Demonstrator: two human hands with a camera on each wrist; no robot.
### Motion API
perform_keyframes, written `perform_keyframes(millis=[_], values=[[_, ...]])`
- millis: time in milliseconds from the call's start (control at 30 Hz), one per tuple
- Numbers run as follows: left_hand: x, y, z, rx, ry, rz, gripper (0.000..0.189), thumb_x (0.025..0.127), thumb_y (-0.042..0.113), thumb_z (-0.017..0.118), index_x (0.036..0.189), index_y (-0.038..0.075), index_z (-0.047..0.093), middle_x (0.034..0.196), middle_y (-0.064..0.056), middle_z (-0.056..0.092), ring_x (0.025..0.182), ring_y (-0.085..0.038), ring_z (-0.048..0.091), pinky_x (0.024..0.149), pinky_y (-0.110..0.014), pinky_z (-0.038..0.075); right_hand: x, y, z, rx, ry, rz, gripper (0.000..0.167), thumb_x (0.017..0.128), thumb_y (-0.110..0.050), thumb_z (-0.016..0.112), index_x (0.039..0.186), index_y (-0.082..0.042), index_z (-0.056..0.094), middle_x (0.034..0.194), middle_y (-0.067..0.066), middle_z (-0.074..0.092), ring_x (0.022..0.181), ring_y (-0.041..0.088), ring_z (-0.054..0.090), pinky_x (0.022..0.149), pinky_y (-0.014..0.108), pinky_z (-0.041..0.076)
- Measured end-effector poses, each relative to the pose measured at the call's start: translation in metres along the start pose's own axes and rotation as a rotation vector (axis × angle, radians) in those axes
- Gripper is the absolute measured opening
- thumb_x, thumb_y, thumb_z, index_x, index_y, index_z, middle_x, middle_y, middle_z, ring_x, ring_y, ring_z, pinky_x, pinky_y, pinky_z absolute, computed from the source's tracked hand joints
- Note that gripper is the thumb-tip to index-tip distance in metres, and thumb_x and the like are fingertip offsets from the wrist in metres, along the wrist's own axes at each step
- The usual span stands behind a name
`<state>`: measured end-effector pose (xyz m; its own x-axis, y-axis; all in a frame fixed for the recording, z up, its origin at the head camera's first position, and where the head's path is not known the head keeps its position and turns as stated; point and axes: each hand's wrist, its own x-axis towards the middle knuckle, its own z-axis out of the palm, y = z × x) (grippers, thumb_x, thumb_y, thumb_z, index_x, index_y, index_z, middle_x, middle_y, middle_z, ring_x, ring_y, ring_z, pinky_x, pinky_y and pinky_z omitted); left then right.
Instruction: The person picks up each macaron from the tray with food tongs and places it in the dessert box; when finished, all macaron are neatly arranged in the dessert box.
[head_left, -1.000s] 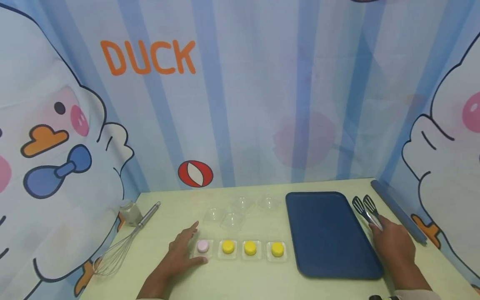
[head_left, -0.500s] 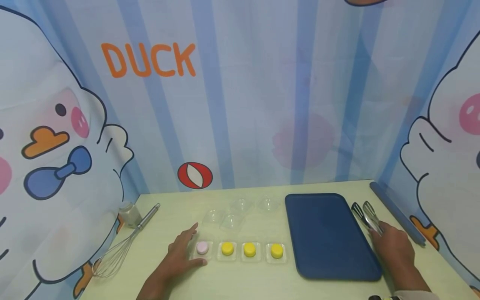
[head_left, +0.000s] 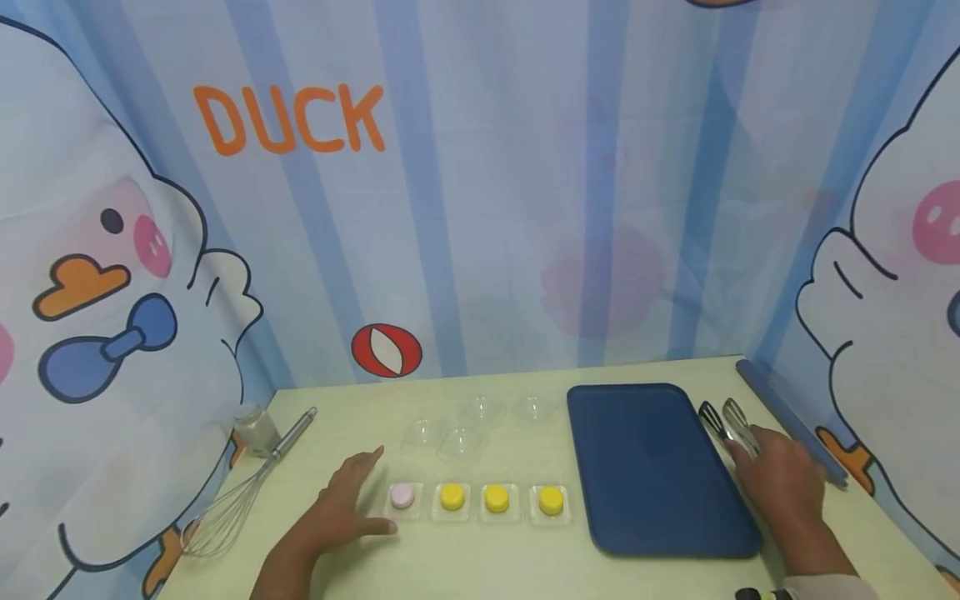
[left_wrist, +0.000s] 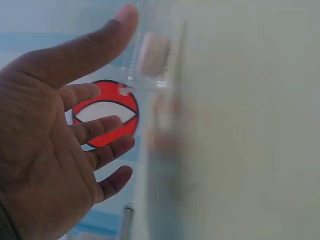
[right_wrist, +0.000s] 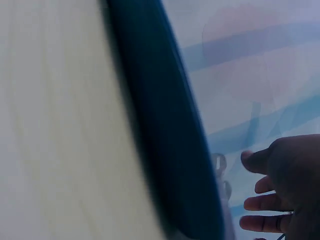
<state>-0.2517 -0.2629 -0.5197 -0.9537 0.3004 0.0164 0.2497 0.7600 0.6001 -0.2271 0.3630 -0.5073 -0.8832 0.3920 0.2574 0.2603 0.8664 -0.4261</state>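
My left hand (head_left: 337, 504) is spread beside a pink macaron (head_left: 402, 496) in a small clear plastic base, thumb and fingers apart, nothing in its grasp. The left wrist view shows that palm (left_wrist: 45, 135) with the pink macaron (left_wrist: 154, 55) beyond the thumb. Three yellow macarons (head_left: 497, 498) in matching bases continue the row to the right. At the right side, my right hand (head_left: 783, 475) holds metal tongs (head_left: 741, 429) between thumb and fingers, their slotted heads apart and pointing away. In the right wrist view the tongs (right_wrist: 220, 165) show only partly past the thumb.
A dark blue tray (head_left: 660, 467) lies between the macarons and my right hand. Several clear domed lids (head_left: 459, 442) sit behind the row. A whisk (head_left: 251, 492) and a small jar (head_left: 257, 429) are at the left. A grey-blue bar (head_left: 791, 421) lines the right edge.
My left hand has shifted slightly left, away from the pink macaron. The tongs' heads have spread further apart in my right hand. The head view has moved a little.
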Motion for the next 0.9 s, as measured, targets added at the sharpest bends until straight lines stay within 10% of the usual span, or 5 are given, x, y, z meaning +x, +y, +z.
perform_keyframes(millis=[467, 900], values=[[0.046, 0.086, -0.010, -0.020, -0.018, 0.068, 0.081, 0.090, 0.034, 0.091, 0.159, 0.012, 0.055, 0.150, -0.015, 0.064, 0.122, -0.029, 0.069, 0.104, -0.059, 0.058, -0.004, -0.087, -0.004, 0.170, -0.042, -0.340, 0.050, 0.107, -0.030, 0.070, 0.138, 0.009, 0.068, 0.134, 0.036, 0.069, 0.108, 0.052, 0.072, 0.093, 0.069, 0.056], [0.106, 0.126, 0.017, -0.101, -0.074, 0.058, 0.075, 0.096, 0.034, 0.085, 0.160, 0.012, 0.054, 0.133, -0.013, 0.073, 0.122, -0.031, 0.073, 0.100, -0.049, 0.063, 0.008, -0.158, 0.015, 0.235, -0.199, -0.400, 0.048, 0.107, -0.031, 0.068, 0.143, 0.002, 0.069, 0.146, 0.027, 0.068, 0.135, 0.051, 0.064, 0.108, 0.068, 0.053]])
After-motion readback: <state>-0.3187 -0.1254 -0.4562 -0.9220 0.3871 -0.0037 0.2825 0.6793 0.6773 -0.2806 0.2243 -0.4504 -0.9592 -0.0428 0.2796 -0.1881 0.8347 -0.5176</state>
